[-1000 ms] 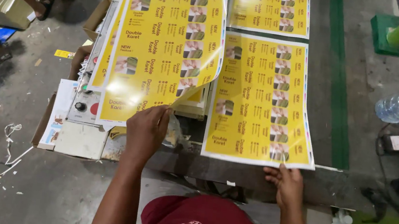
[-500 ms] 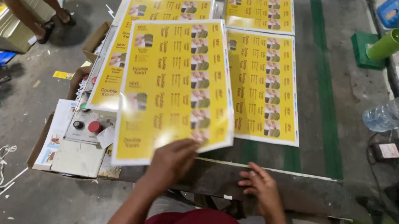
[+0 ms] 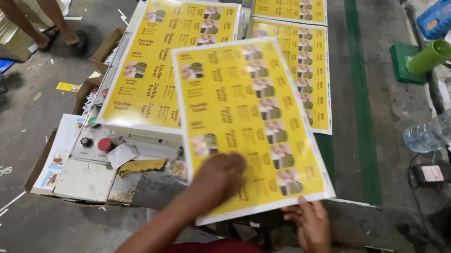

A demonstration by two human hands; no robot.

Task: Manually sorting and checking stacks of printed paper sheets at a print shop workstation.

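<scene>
The left hand (image 3: pixel 219 179) lies flat on top of a glossy yellow printed sheet (image 3: pixel 249 118), with the palm down and the fingers pressing on its near part. The right hand (image 3: pixel 313 225) grips the near right edge of the same sheet, the fingers under it and the thumb at the border. The sheet is tilted and lies across the others, so that its far corner covers part of two sheets behind it.

To the left, a stack of the same yellow sheets (image 3: pixel 156 63) rests on the machine. Behind, more yellow sheets (image 3: pixel 307 68) lie in a row on the grey table (image 3: pixel 362 102). Just beside the left forearm there is a control panel with a red button (image 3: pixel 104 144). At the right edge lie a clear plastic bottle (image 3: pixel 449 125) and a green roll (image 3: pixel 431 56). On the floor at the far left stand the bare legs of another person (image 3: pixel 42 12).
</scene>
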